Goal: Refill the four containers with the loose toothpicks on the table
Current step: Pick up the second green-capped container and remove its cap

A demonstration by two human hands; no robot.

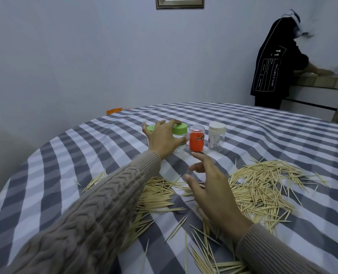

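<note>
You are opening the work: your left hand [162, 140] is wrapping its fingers round the green-lidded jar [179, 137], just left of the orange container [196, 139]. A second green lid [150, 128] is showing behind that hand, and the white-capped jar [216, 137] is standing just right of the orange one. Your right hand [209, 186] is hovering in front of it, fingers spread, holding nothing, over the loose toothpicks [259, 186]. All lids are looking closed, so you are likely needing to unscrew this one next.

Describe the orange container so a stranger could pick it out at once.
On the checked tablecloth, beyond the loose toothpicks, stands a row of small containers. The orange container is second from the right, between a green-lidded jar and a white-capped jar. It alone has an orange body and a clear lid.
</note>
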